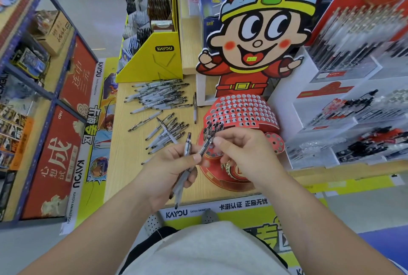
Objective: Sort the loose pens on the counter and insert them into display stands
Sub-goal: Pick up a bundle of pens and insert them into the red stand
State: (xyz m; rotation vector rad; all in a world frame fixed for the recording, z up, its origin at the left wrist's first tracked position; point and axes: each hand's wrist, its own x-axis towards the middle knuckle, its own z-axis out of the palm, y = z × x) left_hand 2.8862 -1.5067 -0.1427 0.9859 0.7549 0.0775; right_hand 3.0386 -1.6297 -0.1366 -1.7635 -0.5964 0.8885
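Presently left hand (167,171) grips spare pens (182,181) as stock; right hand (242,153) pinches one pen (206,144) (near red stand (242,106)), likely for insertion.

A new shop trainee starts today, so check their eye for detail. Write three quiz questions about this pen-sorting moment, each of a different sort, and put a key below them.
1. Multiple choice: the left hand grips A) pens, B) scissors, C) a notebook.
2. True or false: every hole of the red stand holds a pen.
3. Fill in: the loose pens lie on the counter to the ___ of the stand.

Key: 1 A; 2 false; 3 left.
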